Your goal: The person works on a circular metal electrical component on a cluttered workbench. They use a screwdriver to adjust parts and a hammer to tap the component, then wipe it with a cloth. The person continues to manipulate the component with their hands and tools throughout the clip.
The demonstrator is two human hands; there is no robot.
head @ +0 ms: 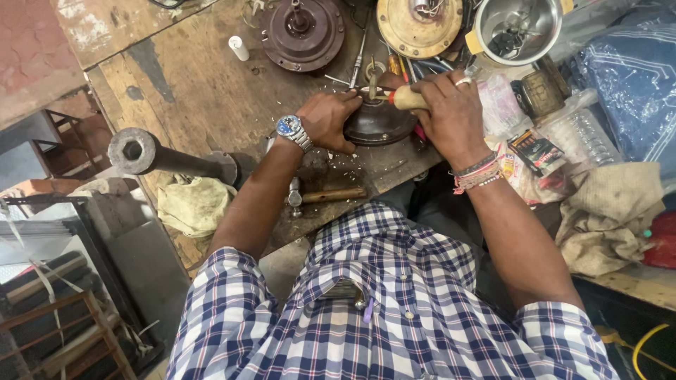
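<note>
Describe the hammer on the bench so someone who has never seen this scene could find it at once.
Start at the worn wooden workbench and find the left hand with the wristwatch. Just below that wrist, near the bench's front edge, lies the small hammer with a steel head and brown wooden handle, flat, handle pointing right. Unlike the thick grey steel shaft to its left, it is short and wooden-handled.
</note>
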